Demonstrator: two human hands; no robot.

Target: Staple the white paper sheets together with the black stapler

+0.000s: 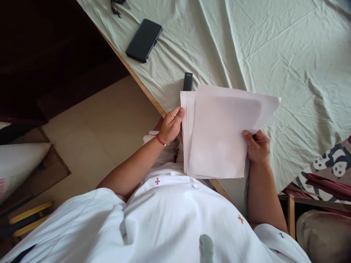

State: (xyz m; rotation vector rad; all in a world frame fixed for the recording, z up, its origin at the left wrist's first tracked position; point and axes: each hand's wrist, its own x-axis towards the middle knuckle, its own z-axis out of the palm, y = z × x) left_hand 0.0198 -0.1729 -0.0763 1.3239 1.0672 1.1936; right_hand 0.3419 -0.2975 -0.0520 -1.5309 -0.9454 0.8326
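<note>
Probably light, floppy and easily creased, the stacked rectangular white paper sheets (219,138) right of frame centre suit edge grips, the left hand (172,125) and right hand (257,147) pinched closed on opposite sides.

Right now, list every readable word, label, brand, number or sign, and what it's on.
Readable text: none.
Small black bar: faint mark near its far end, too small to read.
White bag: pink and greenish print, too blurred to read.
Papers: no writing visible.
Black case: no lettering visible.
</note>
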